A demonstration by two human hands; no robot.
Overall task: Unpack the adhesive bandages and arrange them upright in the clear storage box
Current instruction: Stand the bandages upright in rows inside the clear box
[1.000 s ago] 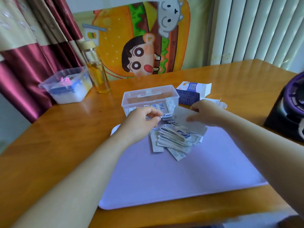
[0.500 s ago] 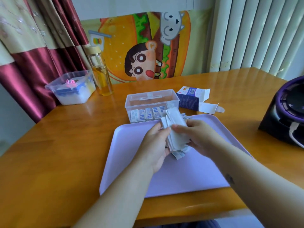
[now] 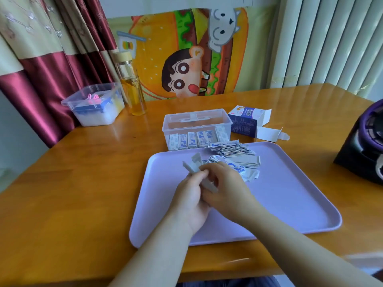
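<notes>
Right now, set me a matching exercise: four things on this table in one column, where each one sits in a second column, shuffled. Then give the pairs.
Column A
1. bandage bundle
2. loose bandage pile
3. bandage row
4. opened carton

Column B
a. upright inside the clear storage box
b. on the table, right of the box
c. pinched between the left hand and the right hand
d. lying on the lilac tray

Pairs: 1-c, 2-d, 3-a, 4-b
</notes>
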